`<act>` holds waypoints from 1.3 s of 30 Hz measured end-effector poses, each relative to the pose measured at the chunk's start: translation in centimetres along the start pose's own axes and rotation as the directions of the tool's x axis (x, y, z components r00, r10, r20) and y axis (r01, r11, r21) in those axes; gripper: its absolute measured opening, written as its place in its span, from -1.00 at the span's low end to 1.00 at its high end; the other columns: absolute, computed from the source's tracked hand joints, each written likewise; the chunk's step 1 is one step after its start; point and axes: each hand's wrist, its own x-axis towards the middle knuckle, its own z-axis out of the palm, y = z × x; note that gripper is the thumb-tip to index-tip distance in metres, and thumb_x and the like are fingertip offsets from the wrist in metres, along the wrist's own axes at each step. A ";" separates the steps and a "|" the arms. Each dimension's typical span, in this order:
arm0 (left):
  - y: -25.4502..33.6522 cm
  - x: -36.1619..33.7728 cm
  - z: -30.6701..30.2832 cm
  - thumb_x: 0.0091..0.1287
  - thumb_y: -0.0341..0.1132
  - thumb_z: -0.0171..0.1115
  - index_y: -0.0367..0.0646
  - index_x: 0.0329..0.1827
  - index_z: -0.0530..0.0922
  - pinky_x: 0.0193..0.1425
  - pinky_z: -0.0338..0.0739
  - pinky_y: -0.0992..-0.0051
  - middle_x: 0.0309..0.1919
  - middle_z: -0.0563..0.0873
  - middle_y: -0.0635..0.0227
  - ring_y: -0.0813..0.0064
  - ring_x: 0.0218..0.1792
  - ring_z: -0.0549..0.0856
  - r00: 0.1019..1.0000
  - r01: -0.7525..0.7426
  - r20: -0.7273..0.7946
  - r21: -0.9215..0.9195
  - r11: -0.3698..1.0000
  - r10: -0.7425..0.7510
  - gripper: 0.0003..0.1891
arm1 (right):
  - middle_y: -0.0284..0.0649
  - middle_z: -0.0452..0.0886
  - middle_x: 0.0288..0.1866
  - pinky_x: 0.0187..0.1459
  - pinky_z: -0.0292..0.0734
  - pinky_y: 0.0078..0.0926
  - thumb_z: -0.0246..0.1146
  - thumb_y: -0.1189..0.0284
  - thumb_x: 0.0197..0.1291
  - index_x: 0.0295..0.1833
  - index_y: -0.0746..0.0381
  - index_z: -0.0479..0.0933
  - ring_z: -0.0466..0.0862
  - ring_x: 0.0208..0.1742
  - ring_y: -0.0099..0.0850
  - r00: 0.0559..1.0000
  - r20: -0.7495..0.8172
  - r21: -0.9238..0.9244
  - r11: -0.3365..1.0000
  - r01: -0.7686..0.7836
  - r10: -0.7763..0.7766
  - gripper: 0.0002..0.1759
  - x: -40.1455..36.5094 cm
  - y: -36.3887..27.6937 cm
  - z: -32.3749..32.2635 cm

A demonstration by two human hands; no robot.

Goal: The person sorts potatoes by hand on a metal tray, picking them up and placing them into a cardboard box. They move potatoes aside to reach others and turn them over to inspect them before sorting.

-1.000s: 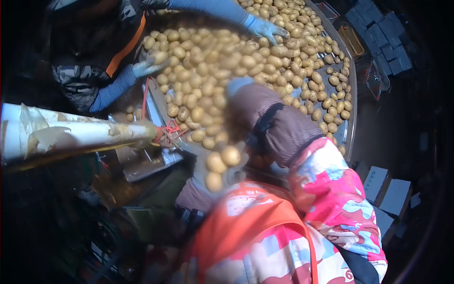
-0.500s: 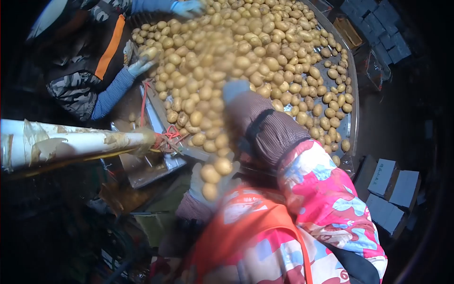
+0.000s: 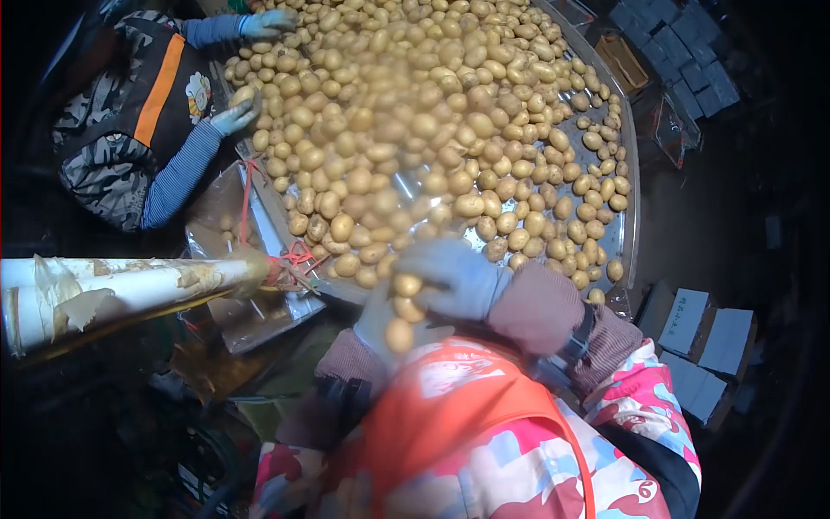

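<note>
Three potatoes [image 3: 399,336] rest in a line in my gloved left hand [image 3: 373,322], low in front of my orange apron. Right above them is my gloved right hand [image 3: 454,277], curved over beside the top potato; blur hides its fingers, so its grip does not show. Both hands are at the near edge of a big metal table covered by a heap of yellow-brown potatoes [image 3: 493,82]. Bare metal shows between potatoes just beyond my right hand.
Across the table's left side a person's gloved hand [image 3: 235,118] holds a potato, the other hand [image 3: 270,23] over the heap. A white pole [image 3: 130,290] juts in from the left. Labelled boxes [image 3: 687,324] stand right; more boxes [image 3: 683,56] are stacked behind the table's rim [image 3: 634,186].
My right hand has drawn back from the heap to my left hand. My left hand still holds three potatoes. The view has shifted slightly.
</note>
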 end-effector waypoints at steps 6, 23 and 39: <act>-8.5 2.2 -6.8 0.70 0.05 -0.20 -0.12 0.54 0.22 0.41 0.55 0.29 0.42 0.49 0.17 0.40 0.35 0.56 0.935 0.021 0.310 -0.530 0.848 0.171 -0.46 | -0.05 0.65 0.12 0.07 0.59 -0.12 0.33 0.27 0.24 0.32 0.08 0.51 0.67 0.10 -0.10 0.995 0.041 -0.178 0.979 0.100 -0.095 -0.48 2.0 3.9 -6.8; -1.2 1.8 -0.9 0.67 -0.15 -0.13 -0.26 0.46 0.28 0.39 0.57 0.15 0.29 0.54 0.02 0.11 0.29 0.60 0.931 -0.026 -0.363 -0.160 0.987 -0.034 -0.55 | 0.10 0.51 0.42 0.42 0.43 -0.17 0.22 0.20 0.35 0.51 -0.08 0.39 0.51 0.44 0.00 0.843 0.015 -0.611 0.672 -0.418 0.538 -0.39 12.0 20.3 -21.0; 0.9 3.9 5.6 0.66 0.16 -0.32 -0.14 0.39 0.32 0.35 0.50 0.11 0.14 0.58 0.08 0.13 0.16 0.60 0.941 -0.027 -0.330 -0.301 0.953 -0.078 -0.41 | -0.01 0.51 0.40 0.39 0.45 -0.12 0.23 0.46 0.24 0.40 -0.01 0.48 0.54 0.40 -0.02 0.850 -0.054 -0.645 0.631 -0.431 0.525 -0.43 6.3 15.1 -14.9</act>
